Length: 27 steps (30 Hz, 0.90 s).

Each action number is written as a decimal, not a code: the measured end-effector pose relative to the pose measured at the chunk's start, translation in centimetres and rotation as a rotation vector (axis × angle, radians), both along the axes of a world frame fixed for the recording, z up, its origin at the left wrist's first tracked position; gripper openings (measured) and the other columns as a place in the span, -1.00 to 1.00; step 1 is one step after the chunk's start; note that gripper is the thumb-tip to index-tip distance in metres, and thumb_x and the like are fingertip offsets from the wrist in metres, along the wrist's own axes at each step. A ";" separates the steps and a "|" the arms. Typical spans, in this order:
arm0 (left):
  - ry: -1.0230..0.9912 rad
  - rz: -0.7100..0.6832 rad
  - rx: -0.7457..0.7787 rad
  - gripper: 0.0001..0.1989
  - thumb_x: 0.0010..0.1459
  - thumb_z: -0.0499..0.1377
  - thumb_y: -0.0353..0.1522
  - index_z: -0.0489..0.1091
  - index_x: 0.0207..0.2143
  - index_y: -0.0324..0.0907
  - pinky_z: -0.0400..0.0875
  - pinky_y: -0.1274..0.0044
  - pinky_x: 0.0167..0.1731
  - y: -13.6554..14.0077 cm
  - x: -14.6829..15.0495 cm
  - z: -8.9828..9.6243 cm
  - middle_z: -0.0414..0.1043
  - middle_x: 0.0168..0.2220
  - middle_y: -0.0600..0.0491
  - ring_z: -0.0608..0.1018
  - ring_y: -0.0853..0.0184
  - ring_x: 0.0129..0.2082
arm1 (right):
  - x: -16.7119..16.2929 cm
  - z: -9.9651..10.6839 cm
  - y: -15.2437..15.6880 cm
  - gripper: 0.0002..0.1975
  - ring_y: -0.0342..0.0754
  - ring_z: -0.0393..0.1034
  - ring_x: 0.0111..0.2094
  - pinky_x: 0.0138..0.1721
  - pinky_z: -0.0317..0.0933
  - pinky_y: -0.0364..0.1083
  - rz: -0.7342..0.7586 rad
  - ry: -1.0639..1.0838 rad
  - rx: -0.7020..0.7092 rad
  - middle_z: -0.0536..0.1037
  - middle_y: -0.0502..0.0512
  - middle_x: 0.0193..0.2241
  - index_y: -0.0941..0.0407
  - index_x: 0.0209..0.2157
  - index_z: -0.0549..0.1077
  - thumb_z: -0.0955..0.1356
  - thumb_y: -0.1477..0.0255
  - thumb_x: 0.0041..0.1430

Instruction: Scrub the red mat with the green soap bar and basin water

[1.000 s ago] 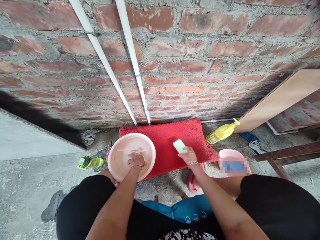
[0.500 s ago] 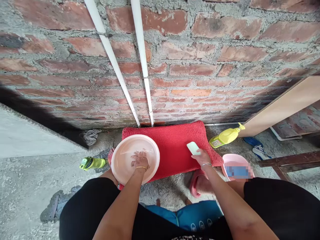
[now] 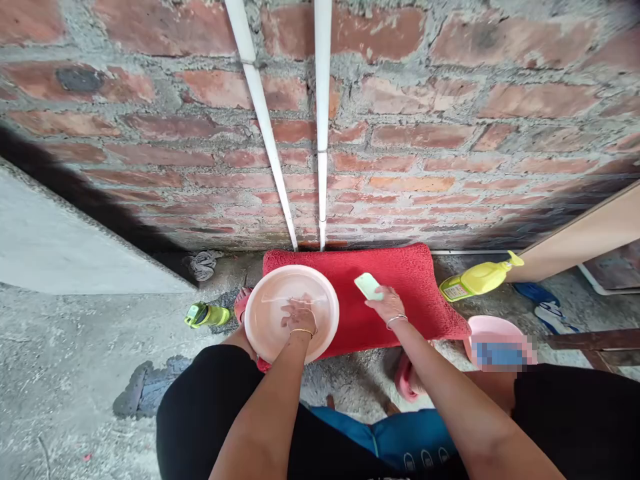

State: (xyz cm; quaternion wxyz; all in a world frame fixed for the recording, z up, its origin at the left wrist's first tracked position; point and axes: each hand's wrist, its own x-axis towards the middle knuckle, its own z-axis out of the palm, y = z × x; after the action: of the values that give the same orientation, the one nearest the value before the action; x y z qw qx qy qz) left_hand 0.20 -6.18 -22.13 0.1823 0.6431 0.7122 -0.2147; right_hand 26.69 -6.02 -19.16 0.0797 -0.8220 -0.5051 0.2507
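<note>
My left hand is in the water of a pale pink basin, fingers spread, with nothing in them. The basin stands on the left part of a red fuzzy mat. Just right of the basin, above the mat, my right hand grips one end of a pale green bar of soap. The far end of the bar sticks out past my fingers, toward the upper left.
A yellow pump bottle lies tilted right of the mat. Below it stands a pink tub with blurred blue contents. A green bottle lies left of the basin. Behind are two white pipes and a brick wall.
My right hand has carried the soap left across the mat, closer to the basin. My left hand stays in the water. The whole view has shifted a little.
</note>
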 end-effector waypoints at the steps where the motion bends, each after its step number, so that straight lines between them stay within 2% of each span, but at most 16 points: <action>1: 0.023 -0.004 -0.023 0.12 0.08 0.42 -0.17 0.05 0.61 -0.11 0.63 -0.18 -0.12 0.0 0.1 -0.1 0.06 0.54 -0.57 0.26 -0.65 0.43 | -2.0 -0.1 0.9 -0.63 0.08 0.50 0.02 0.07 0.32 -0.01 0.085 -0.005 -0.024 0.58 0.08 -0.01 -0.01 -0.07 0.57 0.57 0.30 0.07; 5: 0.071 -0.008 -0.064 0.08 0.17 0.36 -0.25 -0.05 0.64 -0.08 0.62 -0.14 -0.06 0.1 0.2 -0.4 0.00 0.57 -0.54 0.24 -0.60 0.46 | -7.3 -0.9 3.2 -0.60 0.14 0.45 0.13 0.13 0.24 0.03 0.310 -0.044 -0.105 0.53 0.15 0.14 -0.03 0.07 0.56 0.53 0.30 0.19; 8: 0.096 -0.012 -0.084 0.05 0.21 0.33 -0.19 -0.05 0.64 -0.04 0.63 -0.11 -0.06 0.2 0.1 -0.4 -0.01 0.58 -0.52 0.25 -0.59 0.45 | -7.1 -1.2 4.0 -0.58 0.15 0.43 0.16 0.15 0.21 0.04 0.333 -0.072 -0.153 0.52 0.15 0.15 -0.03 0.10 0.54 0.53 0.31 0.20; 11: 0.109 -0.035 -0.086 0.06 0.19 0.34 -0.19 -0.05 0.64 -0.02 0.64 -0.08 -0.08 0.1 -0.1 -0.2 0.00 0.58 -0.50 0.27 -0.58 0.44 | -2.6 -1.4 3.8 -0.54 0.11 0.47 0.14 0.13 0.23 0.01 0.204 -0.087 -0.155 0.53 0.11 0.14 -0.05 0.09 0.54 0.55 0.31 0.14; 14: 0.098 -0.049 -0.083 0.07 0.17 0.35 -0.25 -0.05 0.64 -0.03 0.65 -0.06 -0.09 0.0 -0.2 0.1 0.02 0.57 -0.49 0.28 -0.57 0.44 | 4.6 -1.8 2.0 -0.55 0.09 0.54 0.01 0.01 0.31 -0.03 -0.063 -0.062 -0.107 0.58 0.14 0.06 0.00 0.02 0.55 0.57 0.27 0.08; 17: 0.079 -0.031 -0.051 0.05 0.19 0.35 -0.23 -0.03 0.63 -0.08 0.64 -0.09 -0.08 -0.2 -0.1 0.2 0.03 0.56 -0.54 0.28 -0.59 0.44 | 11.7 -2.1 -0.4 -0.64 0.11 0.59 -0.13 -0.13 0.35 -0.02 -0.367 -0.002 -0.050 0.65 0.20 -0.13 0.08 -0.13 0.56 0.57 0.27 0.05; 20: 0.071 -0.016 -0.027 -0.01 0.23 0.31 -0.25 0.01 0.62 -0.15 0.62 -0.13 -0.07 -0.3 0.0 0.3 0.05 0.54 -0.57 0.26 -0.61 0.44 | 15.4 -2.0 -1.8 -0.76 0.16 0.60 -0.24 -0.24 0.34 0.01 -0.592 0.000 0.013 0.65 0.23 -0.32 0.08 -0.30 0.55 0.55 0.27 0.06; 23: 0.108 -0.037 -0.031 -0.03 0.24 0.30 -0.31 0.00 0.63 -0.10 0.63 -0.09 -0.06 -0.2 -0.1 0.4 0.04 0.55 -0.55 0.28 -0.58 0.44 | 13.7 -1.3 -1.2 -0.77 0.12 0.60 -0.26 -0.25 0.36 -0.02 -0.585 0.091 0.085 0.66 0.18 -0.34 0.08 -0.30 0.54 0.55 0.30 0.03; 25: 0.140 -0.046 -0.046 -0.02 0.22 0.32 -0.36 0.02 0.62 -0.06 0.64 -0.05 -0.07 -0.1 -0.2 0.4 0.03 0.55 -0.56 0.30 -0.55 0.43 | 10.0 -0.8 0.3 -0.71 0.06 0.61 -0.23 -0.20 0.39 -0.06 -0.471 0.180 0.114 0.67 0.13 -0.26 0.08 -0.21 0.55 0.55 0.32 0.03; 27: 0.160 -0.059 -0.043 -0.02 0.20 0.34 -0.39 0.06 0.61 -0.07 0.65 -0.04 -0.09 0.0 -0.4 0.3 0.06 0.54 -0.57 0.33 -0.54 0.42 | 5.4 -0.4 2.6 -0.66 0.05 0.60 -0.13 -0.09 0.42 -0.04 -0.298 0.160 0.104 0.66 0.10 -0.14 0.07 -0.12 0.57 0.55 0.31 0.05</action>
State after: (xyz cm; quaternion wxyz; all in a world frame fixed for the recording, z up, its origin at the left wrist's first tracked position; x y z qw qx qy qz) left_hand -0.20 -6.22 -21.87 0.1323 0.6406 0.7003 -0.2858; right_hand 32.08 -3.40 -19.61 0.1985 -0.8601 -0.3818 0.2740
